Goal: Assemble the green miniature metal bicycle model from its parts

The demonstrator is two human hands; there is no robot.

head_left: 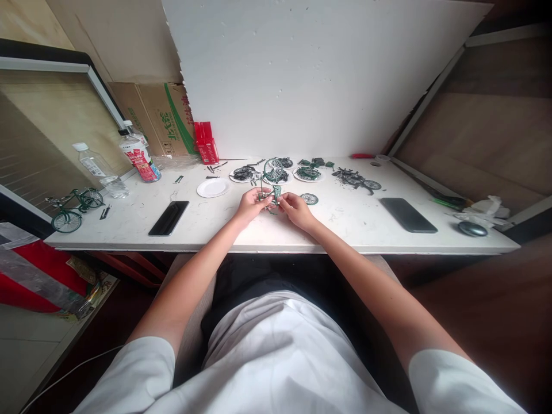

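Both hands meet over the middle of the table around a small green model bicycle (273, 171), which has one wheel pointing up. My left hand (252, 206) pinches its frame from the left. On the other side, my right hand (297, 210) has its fingers closed on a green part of the same model. My fingertips hide the exact grip points. A loose spoked wheel (309, 199) lies just right of my right hand. Behind the model, paper plates (233, 175) hold dark and green bicycle parts (309, 171).
A bare white plate (213, 187) and a phone (169, 218) lie to the left. A finished-looking green model bicycle (73, 208) and bottles (140, 155) stand further left. Rightward are a heap of black parts (356, 179), a dark flat slab (407, 215) and a mouse (472, 229).
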